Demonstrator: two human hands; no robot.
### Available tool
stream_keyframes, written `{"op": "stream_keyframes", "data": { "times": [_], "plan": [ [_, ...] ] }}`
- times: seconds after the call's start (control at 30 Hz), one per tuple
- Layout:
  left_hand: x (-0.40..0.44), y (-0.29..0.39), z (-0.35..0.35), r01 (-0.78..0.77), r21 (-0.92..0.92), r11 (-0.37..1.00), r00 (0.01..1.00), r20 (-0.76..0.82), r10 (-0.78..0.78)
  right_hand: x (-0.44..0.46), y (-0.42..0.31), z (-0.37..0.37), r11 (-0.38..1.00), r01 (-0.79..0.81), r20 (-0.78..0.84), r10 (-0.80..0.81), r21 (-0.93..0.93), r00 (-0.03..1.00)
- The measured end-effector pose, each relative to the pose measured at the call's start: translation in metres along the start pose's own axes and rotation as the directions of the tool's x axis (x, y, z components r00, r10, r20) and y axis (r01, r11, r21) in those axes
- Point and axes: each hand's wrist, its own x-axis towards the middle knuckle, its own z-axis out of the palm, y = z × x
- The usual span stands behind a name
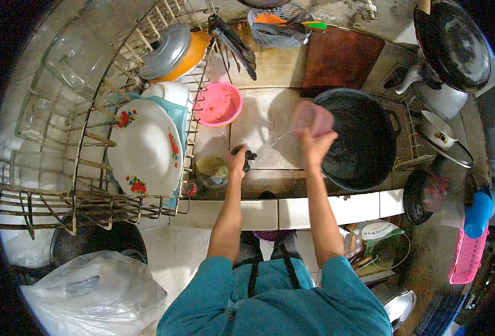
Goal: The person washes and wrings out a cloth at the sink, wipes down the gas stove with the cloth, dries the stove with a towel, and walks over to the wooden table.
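My right hand [316, 147] is closed round a pink plastic cup [313, 119], tilted at the left rim of a large black basin [357, 140]. A thin stream of water runs from the cup down to the left over the tiled sink floor [270, 106]. In my left hand [237, 161] is a dark, crumpled scrubber [249, 157], with the fingers closed on it. Just left of that hand stands a small round container [212, 171]. Farther up, a pink strainer bowl [218, 104] rests beside the dish rack.
A wire dish rack [104, 140] with plates and a lidded pot fills the left. Pans [453, 45] stand at the upper right. A utensil basket [279, 25] sits at the back. The white tiled ledge [337, 209] runs before my body. A plastic bag [99, 294] lies lower left.
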Motion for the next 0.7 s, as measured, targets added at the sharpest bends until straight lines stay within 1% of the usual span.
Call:
{"op": "stream_keyframes", "data": {
  "times": [0.03, 0.07, 0.1, 0.13, 0.17, 0.23, 0.27, 0.3, 0.33, 0.37, 0.4, 0.43, 0.47, 0.53, 0.57, 0.6, 0.63, 0.67, 0.7],
  "plan": [
    [0.009, -0.006, 0.001, 0.02, 0.045, 0.999, 1.0, -0.003, -0.019, 0.016, 0.018, -0.007, 0.965, -0.149, 0.001, 0.152, 0.217, 0.988],
    [0.015, -0.008, 0.002, 0.039, 0.091, 0.995, 0.999, -0.008, -0.038, 0.03, 0.035, -0.016, 0.92, -0.207, 0.045, 0.204, 0.333, 0.978],
    [0.01, -0.002, 0.008, 0.036, 0.15, 0.988, 0.994, -0.107, -0.02, 0.044, 0.053, -0.026, 0.858, -0.267, 0.088, 0.254, 0.44, 0.963],
    [-0.002, 0.01, 0.018, 0.039, 0.207, 0.978, 0.979, -0.206, 0.004, 0.05, 0.047, -0.04, 0.745, -0.372, 0.25, 0.277, 0.554, 0.928],
    [-0.016, 0.023, 0.026, 0.047, 0.261, 0.964, 0.953, -0.302, 0.035, 0.048, 0.049, -0.044, 0.772, -0.392, 0.191, 0.343, 0.501, 0.92],
    [-0.04, 0.045, 0.038, 0.019, 0.228, 0.973, 0.966, -0.257, 0.042, 0.044, 0.052, -0.049, 0.807, -0.44, 0.064, 0.453, 0.394, 0.889],
    [-0.055, 0.058, 0.043, 0.006, 0.213, 0.977, 0.971, -0.236, 0.045, 0.034, 0.049, -0.048, 0.9, -0.3, 0.042, 0.303, 0.317, 0.952],
    [-0.075, 0.074, 0.053, 0.032, 0.206, 0.978, 0.952, -0.304, 0.033, 0.019, 0.039, -0.043, 0.961, -0.147, 0.031, 0.144, 0.235, 0.989],
    [-0.062, 0.065, 0.052, 0.045, 0.177, 0.983, 0.972, -0.233, -0.002, 0.004, 0.025, -0.037, 0.988, 0.016, 0.033, -0.021, 0.153, 0.999],
    [-0.037, 0.045, 0.05, 0.059, 0.148, 0.987, 0.986, -0.161, -0.035, -0.011, 0.008, -0.034, 0.995, 0.081, 0.236, -0.092, 0.059, 0.967],
    [-0.023, 0.035, 0.048, 0.077, 0.122, 0.99, 0.994, -0.087, -0.067, -0.026, -0.007, -0.026, 0.986, 0.163, 0.434, -0.137, -0.021, 0.89],
    [-0.054, 0.057, 0.054, 0.058, 0.05, 0.997, 0.998, -0.006, -0.058, -0.04, -0.011, -0.008, 0.985, 0.173, 0.553, -0.137, -0.013, 0.822],
    [-0.047, 0.05, 0.057, 0.054, -0.026, 0.998, 0.998, 0.029, -0.053, -0.055, -0.009, 0.013, 0.983, 0.182, 0.662, -0.133, -0.005, 0.738],
    [-0.023, 0.033, 0.061, 0.05, -0.183, 0.982, 0.995, 0.092, -0.033, -0.08, 0.005, 0.053, 0.997, 0.037, 0.578, -0.068, 0.066, 0.813],
    [-0.055, 0.056, 0.069, 0.036, -0.151, 0.988, 0.999, 0.03, -0.032, -0.079, 0.008, 0.061, 0.946, -0.275, 0.663, 0.097, 0.17, 0.742],
    [-0.074, 0.071, 0.071, 0.053, -0.09, 0.995, 0.998, -0.009, -0.054, -0.079, 0.011, 0.069, 0.792, -0.567, 0.757, 0.222, 0.228, 0.614],
    [-0.085, 0.077, 0.071, 0.08, -0.094, 0.992, 0.997, 0.023, -0.078, -0.08, 0.005, 0.071, 0.551, -0.803, 0.848, 0.293, 0.228, 0.442],
    [-0.092, 0.082, 0.068, 0.107, -0.098, 0.989, 0.993, 0.054, -0.102, -0.083, 0.001, 0.072, 0.515, -0.813, 0.843, 0.279, 0.273, 0.46],
    [-0.058, 0.052, 0.056, -0.081, 0.21, 0.974, 0.996, 0.04, 0.074, -0.085, -0.008, 0.068, 0.491, -0.833, 0.855, 0.286, 0.256, 0.432]
  ]
}}
